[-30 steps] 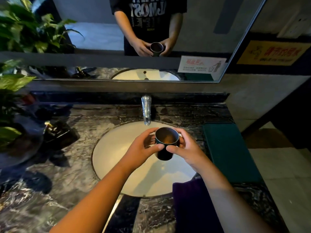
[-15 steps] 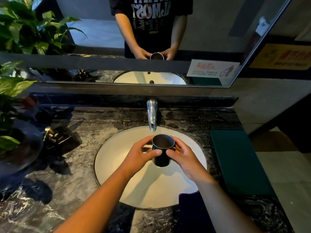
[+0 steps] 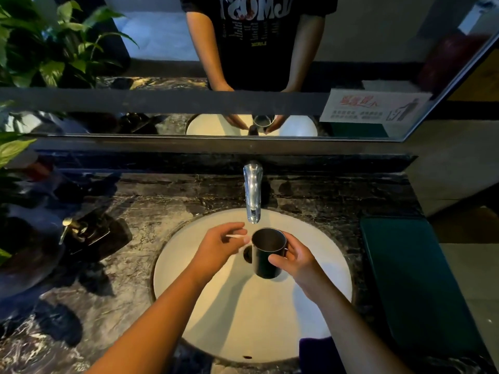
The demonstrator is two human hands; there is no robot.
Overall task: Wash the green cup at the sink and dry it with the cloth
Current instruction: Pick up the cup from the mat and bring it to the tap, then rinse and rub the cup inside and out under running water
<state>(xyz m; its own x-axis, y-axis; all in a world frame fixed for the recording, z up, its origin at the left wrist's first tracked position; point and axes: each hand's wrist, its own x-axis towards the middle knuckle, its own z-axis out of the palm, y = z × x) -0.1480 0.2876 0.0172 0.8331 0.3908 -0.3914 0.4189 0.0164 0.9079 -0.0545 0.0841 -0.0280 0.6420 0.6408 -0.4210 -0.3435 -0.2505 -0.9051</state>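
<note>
Over the sink (image 3: 243,314), just under the tap (image 3: 253,190) at its 12 o'clock, the right hand (image 3: 299,261) grips the upright green cup (image 3: 267,255) from 3 o'clock, while the left hand (image 3: 216,249) hovers loose-fingered and empty at 9 o'clock.

There is one cup (image 3: 267,252). One tap (image 3: 253,193) stands over one sink (image 3: 189,279), which has one drain (image 3: 247,254). Two hands show, the left hand (image 3: 218,247) and the right hand (image 3: 297,259). There is one green mat (image 3: 413,279) and one purple cloth (image 3: 316,352). One mirror (image 3: 162,31) carries one sign (image 3: 375,109) at its corner (the second cup and second pair of hands there are only reflections). One pump bottle (image 3: 81,233) sits on one counter (image 3: 148,211). One plant (image 3: 13,151) shows, its leaves too overlapped to count.
</note>
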